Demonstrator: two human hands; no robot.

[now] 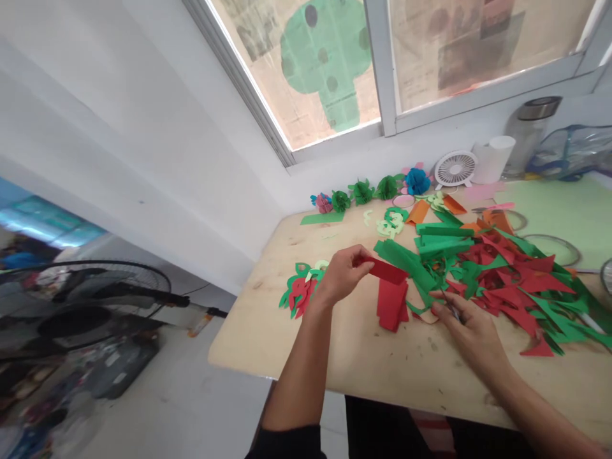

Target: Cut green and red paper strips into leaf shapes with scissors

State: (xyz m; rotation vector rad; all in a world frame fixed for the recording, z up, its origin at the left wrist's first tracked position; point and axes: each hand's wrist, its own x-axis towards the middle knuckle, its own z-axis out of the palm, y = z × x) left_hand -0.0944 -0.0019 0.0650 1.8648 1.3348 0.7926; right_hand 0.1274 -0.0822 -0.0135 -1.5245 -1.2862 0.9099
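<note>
The left hand (345, 273) grips a red strip (389, 271) by one end, above a red stack (391, 307) on the table (253, 331). The right hand (473, 328) holds scissors (454, 312) (partly hidden by that hand). Red and green scraps (519, 274) lie heaped beyond it. Cut-outs (299, 293) lie left of the left hand. Paper flowers (362, 192) and a fan (456, 169) stand along the wall (344, 166).

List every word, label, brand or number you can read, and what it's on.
Nothing is readable.
Window paper: faint print, too blurred to read.
Green shape on the window: faint print, too small to read.
Red paper in the left hand: no lettering visible.
</note>
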